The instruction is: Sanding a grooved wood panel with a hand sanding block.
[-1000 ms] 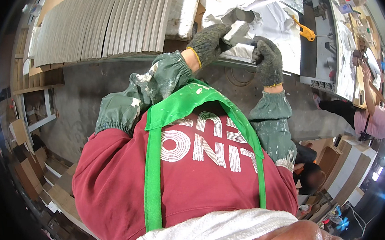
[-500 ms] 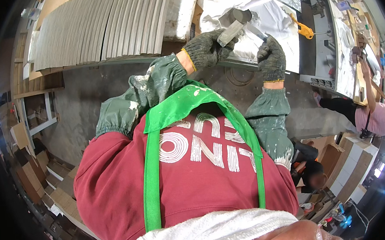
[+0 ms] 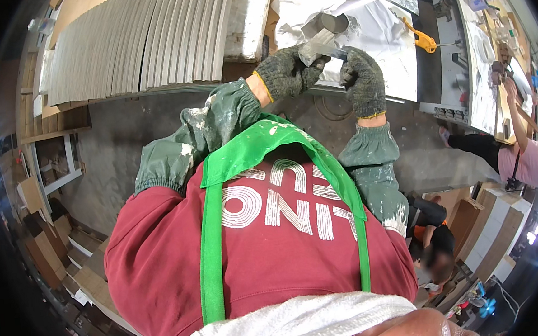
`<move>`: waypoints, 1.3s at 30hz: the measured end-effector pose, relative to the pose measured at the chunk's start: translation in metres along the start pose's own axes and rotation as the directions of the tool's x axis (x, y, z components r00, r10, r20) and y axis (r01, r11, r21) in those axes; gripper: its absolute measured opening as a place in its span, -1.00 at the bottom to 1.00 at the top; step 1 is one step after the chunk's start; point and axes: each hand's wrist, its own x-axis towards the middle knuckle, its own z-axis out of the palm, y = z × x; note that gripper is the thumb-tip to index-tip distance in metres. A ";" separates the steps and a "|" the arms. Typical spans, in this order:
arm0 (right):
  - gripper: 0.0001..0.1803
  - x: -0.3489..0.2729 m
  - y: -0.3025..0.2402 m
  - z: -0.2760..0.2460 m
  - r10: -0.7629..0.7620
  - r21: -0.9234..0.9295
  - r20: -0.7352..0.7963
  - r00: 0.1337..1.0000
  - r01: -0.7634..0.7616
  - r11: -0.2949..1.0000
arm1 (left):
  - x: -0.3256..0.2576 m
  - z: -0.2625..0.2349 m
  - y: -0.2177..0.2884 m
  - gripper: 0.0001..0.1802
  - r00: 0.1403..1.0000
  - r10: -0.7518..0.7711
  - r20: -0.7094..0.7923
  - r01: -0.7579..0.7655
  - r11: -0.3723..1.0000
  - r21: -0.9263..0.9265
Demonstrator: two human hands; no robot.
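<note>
In my gloved left hand [image 3: 288, 72] is a short grey rectangular piece [image 3: 321, 38], its fingers closed round the near end. My gloved right hand [image 3: 363, 79] grips a thin flat-bladed tool [image 3: 334, 51] that looks like a putty knife; its handle is hidden in the fist. The blade lies across the grey piece close to the left fingers. Just beyond them, a round grey container [image 3: 335, 23] rests on crumpled white sheeting [image 3: 392, 50], partly hidden by the piece.
A long row of grey ribbed strips [image 3: 148, 45] covers the bench on the left. To the right lies a yellow-handled tool [image 3: 423, 41]. One person [image 3: 526, 164] works at the right-hand bench; another [image 3: 438, 243] is low beside cartons [image 3: 489, 234].
My right hand has moved left and up, bringing the blade from beside the grey piece onto it. The left hand has shifted slightly and still holds the piece.
</note>
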 end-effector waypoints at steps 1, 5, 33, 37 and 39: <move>-0.72 -0.001 0.000 0.000 -0.010 -0.127 -0.004 1.000 0.009 0.992 | -0.002 0.001 0.000 -0.68 0.996 0.073 -0.041 -0.069 0.993 0.094; -0.76 0.016 -0.009 -0.031 -0.175 -0.084 -0.124 0.977 0.165 0.983 | 0.016 -0.032 0.018 -0.69 0.978 0.093 0.189 -0.158 0.917 0.367; -0.73 0.011 -0.020 -0.005 0.048 -0.397 0.046 0.998 -0.026 0.917 | -0.007 -0.015 0.015 -0.56 0.693 0.290 0.660 -0.400 -0.607 0.687; -0.72 0.033 -0.004 -0.052 0.061 -0.160 0.001 0.998 -0.060 0.985 | 0.006 -0.027 0.021 -0.63 0.990 0.137 -0.013 -0.118 0.893 0.434; -0.71 0.035 0.003 -0.060 0.057 -0.132 -0.099 0.993 -0.070 0.989 | 0.002 -0.023 0.018 -0.65 0.991 0.132 0.012 -0.126 0.913 0.387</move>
